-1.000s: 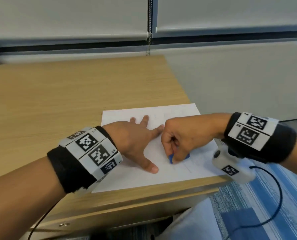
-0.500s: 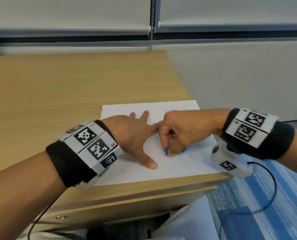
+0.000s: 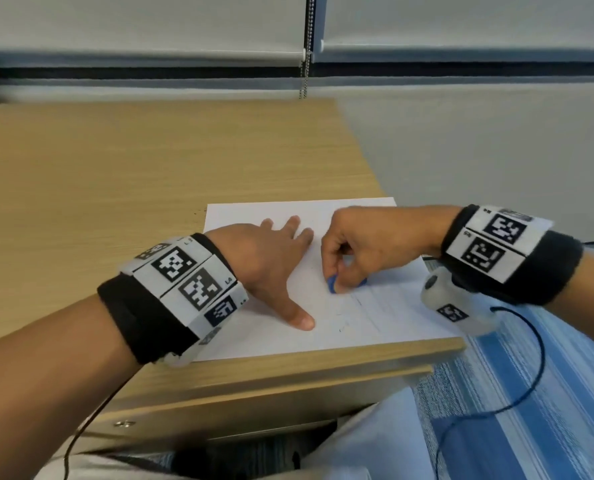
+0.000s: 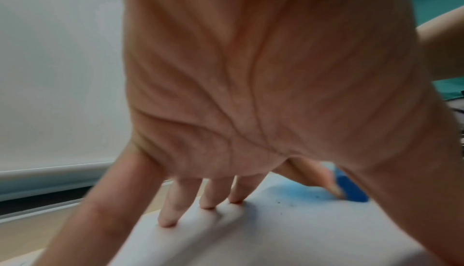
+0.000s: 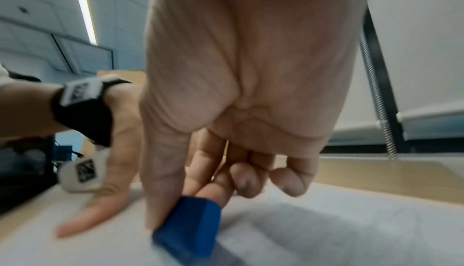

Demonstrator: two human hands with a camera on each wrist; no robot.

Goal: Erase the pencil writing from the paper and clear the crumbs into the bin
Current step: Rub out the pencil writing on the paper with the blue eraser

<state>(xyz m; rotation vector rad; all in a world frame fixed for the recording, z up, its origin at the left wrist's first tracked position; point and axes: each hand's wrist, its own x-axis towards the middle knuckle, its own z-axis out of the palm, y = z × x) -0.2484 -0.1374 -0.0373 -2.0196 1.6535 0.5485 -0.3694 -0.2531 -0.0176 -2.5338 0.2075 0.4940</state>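
Observation:
A white sheet of paper (image 3: 254,341) lies at the near right corner of the wooden desk (image 3: 115,185). My left hand (image 3: 271,258) lies flat on it with fingers spread, pressing it down; in the left wrist view its fingertips (image 4: 165,222) touch the paper (image 4: 251,240). My right hand (image 3: 361,247) pinches a blue eraser (image 3: 332,285) between thumb and fingers, its end on the paper just right of the left hand. The eraser (image 5: 188,230) is clear in the right wrist view. Faint pencil lines (image 3: 357,306) and dark crumbs (image 4: 283,204) show on the sheet.
The desk's right edge (image 3: 357,150) and front edge (image 3: 323,362) are close to the paper. Beyond them lies blue striped carpet (image 3: 548,393). A black cable (image 3: 531,375) hangs from the right wrist. No bin is in view.
My right hand has slid the eraser away from me and a little left across the paper. The left hand stays pressed flat on the sheet.

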